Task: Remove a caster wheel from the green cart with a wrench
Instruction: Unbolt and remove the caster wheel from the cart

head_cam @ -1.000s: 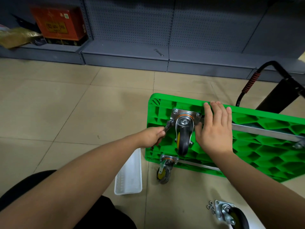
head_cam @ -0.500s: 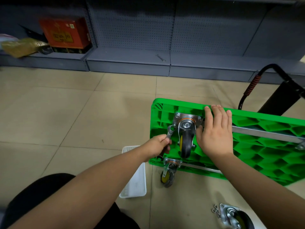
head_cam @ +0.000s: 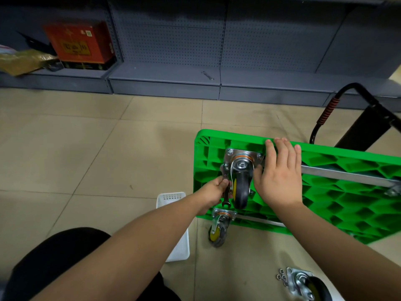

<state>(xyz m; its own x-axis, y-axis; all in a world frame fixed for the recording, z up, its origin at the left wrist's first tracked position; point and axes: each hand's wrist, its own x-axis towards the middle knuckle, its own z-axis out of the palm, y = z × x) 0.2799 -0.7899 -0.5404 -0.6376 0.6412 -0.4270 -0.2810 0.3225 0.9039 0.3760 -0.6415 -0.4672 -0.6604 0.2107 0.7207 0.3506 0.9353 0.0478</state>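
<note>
Green cart [head_cam: 325, 192] lies tipped at two o'clock; your left hand [head_cam: 213, 190] grips the wrench [head_cam: 225, 183], apparently on the caster wheel [head_cam: 240, 183] plate's bolt. Keep your flat right hand [head_cam: 280, 177] bracing; turn squarely.

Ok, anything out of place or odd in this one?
Two things. A loose caster lies on the floor at lower right, off the green cart, with small washers or nuts scattered beside it. A spare wrench sits alone on the grey shelf. Nothing looks damaged.
</note>
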